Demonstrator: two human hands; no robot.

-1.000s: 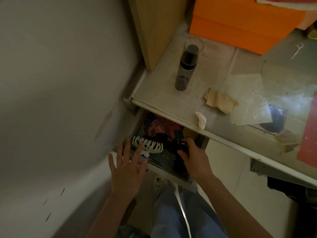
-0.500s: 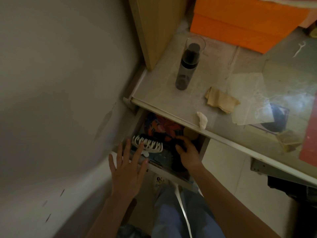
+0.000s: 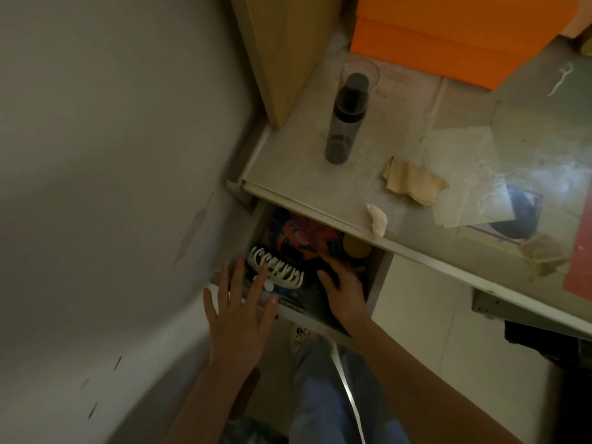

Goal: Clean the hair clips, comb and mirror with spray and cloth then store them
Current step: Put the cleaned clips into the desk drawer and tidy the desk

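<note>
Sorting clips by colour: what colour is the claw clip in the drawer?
White claw clip, head view.

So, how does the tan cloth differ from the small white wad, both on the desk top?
The tan cloth is larger and lies spread with loose folds; the small white wad is bunched tight. The tan cloth sits further in on the desk top, while the wad rests at its front edge, above the open drawer. No hand touches either.

Bare forearms, no sleeves; light blue trousers (image 3: 323, 395) (white side stripe).

White claw clip (image 3: 278, 270), dark spray bottle (image 3: 346, 121), orange box (image 3: 448, 36)
</note>
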